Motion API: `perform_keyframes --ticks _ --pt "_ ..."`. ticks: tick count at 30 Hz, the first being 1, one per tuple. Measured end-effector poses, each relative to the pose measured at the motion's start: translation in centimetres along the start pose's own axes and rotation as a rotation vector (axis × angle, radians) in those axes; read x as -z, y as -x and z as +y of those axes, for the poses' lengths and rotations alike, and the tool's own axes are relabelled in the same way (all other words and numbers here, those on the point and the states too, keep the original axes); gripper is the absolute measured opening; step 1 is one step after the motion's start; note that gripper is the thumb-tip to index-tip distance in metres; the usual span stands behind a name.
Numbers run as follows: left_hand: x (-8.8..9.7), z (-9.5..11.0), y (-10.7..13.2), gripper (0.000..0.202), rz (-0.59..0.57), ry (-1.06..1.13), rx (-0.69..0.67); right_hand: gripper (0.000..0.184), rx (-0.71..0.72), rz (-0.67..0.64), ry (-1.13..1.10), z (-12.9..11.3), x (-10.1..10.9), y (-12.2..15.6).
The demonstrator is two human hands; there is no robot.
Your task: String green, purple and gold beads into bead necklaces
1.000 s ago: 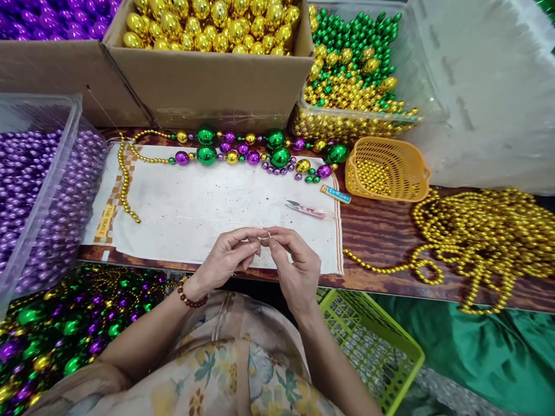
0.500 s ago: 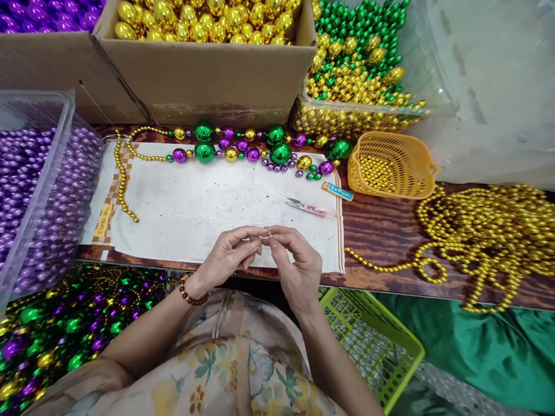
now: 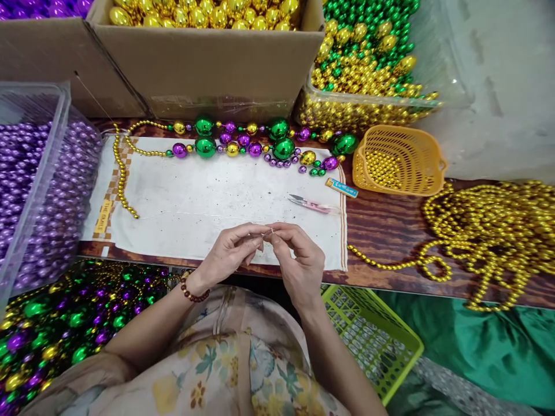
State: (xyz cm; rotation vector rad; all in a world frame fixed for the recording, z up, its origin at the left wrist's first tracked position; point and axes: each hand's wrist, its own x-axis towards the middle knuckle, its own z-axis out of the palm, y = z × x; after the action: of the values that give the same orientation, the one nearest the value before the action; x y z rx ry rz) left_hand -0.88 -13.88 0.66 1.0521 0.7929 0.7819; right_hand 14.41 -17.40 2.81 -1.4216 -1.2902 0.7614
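Over the front edge of a white towel (image 3: 208, 190), my left hand (image 3: 236, 248) and my right hand (image 3: 299, 257) meet fingertip to fingertip. Both pinch a thin clear thread (image 3: 272, 230), which looks looped between them. A faint line of it runs left over the towel to a short string of gold beads (image 3: 122, 184), whose far end leads to a long needle (image 3: 89, 91). Behind my hands lies a strand of green, purple and gold beads (image 3: 233, 149). Right of it rest thread snips (image 3: 310, 203) and a blue-labelled lighter (image 3: 342, 188).
An orange basket (image 3: 401, 185) holds small gold beads. Gold bead chains (image 3: 498, 231) pile at the right. Cardboard boxes (image 3: 208, 69) and clear bins (image 3: 34, 89) of beads line the back and left. Below the table sits a green crate (image 3: 368, 335).
The view has shifted slightly. My hands keep nearly the same pose, fingertips together on the thread, with only small finger movement. The beads and tools lie as before.
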Motion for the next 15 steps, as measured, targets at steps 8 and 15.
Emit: perform_keyframes --ticks 8,15 --pt "0.07 -0.12 0.03 0.028 -0.001 -0.045 -0.032 0.017 -0.028 -0.013 -0.016 -0.14 0.08 0.15" --pt "0.12 0.16 0.11 0.025 -0.004 -0.17 -0.105 0.017 -0.061 -0.016 -0.033 0.0 0.08 0.23"
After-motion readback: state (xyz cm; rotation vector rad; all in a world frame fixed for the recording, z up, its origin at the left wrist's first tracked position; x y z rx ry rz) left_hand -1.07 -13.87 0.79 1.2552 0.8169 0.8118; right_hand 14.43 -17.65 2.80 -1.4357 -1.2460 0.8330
